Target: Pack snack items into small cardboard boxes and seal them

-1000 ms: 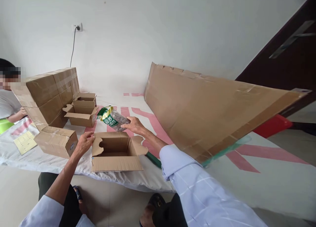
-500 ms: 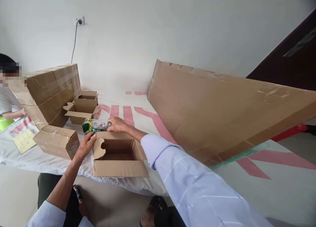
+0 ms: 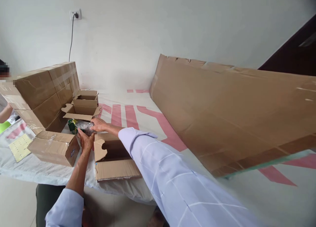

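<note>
A clear snack bag (image 3: 80, 125) with a green and gold top lies low between my two hands, just left of an open cardboard box (image 3: 114, 159). My right hand (image 3: 98, 124) grips the bag from the right side, the arm in a pale blue sleeve reaching across the box. My left hand (image 3: 85, 140) is closed on the bag from below, beside the box's left flap. The box stands on a white cloth with pink stripes (image 3: 128, 116), its flaps spread and its inside partly hidden by my right arm.
A closed small carton (image 3: 53, 147) sits left of my hands. Two open cartons (image 3: 82, 106) and a stack of taped boxes (image 3: 41, 93) stand behind. A large flattened cardboard sheet (image 3: 227, 112) leans at right. Another person's arm (image 3: 5, 113) shows at far left beside a yellow sheet (image 3: 19, 147).
My right hand carried the bag down and to the left, from above the open box to its left side. My left hand left the box flap and took hold of the bag.
</note>
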Motion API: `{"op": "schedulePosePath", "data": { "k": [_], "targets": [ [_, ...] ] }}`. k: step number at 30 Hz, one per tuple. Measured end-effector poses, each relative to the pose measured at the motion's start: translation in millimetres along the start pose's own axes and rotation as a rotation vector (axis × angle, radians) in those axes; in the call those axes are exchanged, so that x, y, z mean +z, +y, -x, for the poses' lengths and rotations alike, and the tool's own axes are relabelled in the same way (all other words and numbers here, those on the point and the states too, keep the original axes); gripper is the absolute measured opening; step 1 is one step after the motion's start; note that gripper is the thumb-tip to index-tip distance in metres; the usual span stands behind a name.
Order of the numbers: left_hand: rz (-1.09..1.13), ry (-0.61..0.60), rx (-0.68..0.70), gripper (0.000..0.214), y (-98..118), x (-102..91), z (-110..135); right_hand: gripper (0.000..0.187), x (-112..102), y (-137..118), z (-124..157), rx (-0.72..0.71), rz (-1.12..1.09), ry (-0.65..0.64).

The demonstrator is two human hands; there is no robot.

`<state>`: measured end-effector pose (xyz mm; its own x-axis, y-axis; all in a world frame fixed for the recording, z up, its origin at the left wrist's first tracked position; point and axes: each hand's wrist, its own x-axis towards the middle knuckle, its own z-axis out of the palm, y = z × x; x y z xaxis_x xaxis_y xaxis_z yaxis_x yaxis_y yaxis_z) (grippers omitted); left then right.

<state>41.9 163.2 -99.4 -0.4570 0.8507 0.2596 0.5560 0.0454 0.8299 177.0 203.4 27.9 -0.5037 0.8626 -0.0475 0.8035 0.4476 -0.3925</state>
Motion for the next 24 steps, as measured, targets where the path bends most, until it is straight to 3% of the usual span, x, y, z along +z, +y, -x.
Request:
{"op": "schedulePosePath", "data": {
  "k": [4,7,11,13,16,24],
  "targets": [
    [-0.007,0.022,-0.106,0.11,10,13.6,-14,0.048,-16,11,31,-0.059,-0.019,-0.042],
    [-0.018,0.03,-0.133,0.11,16,19.5,-21,0.063,-36,30,84,-0.101,-0.034,-0.107],
    [-0.04,0.045,-0.174,0.113,26,27.2,-37,0.079,-49,61,166,0.027,-0.031,-0.201],
    [-0.049,0.047,-0.185,0.115,32,32.1,-49,0.072,-46,73,196,0.108,-0.014,-0.207],
    [-0.062,0.039,-0.195,0.115,41,40.9,-70,0.053,-35,82,219,0.189,-0.014,-0.153],
    [-0.055,-0.014,-0.198,0.108,61,62.7,-119,0.008,-19,82,234,0.227,-0.043,-0.059]
  ]
}}
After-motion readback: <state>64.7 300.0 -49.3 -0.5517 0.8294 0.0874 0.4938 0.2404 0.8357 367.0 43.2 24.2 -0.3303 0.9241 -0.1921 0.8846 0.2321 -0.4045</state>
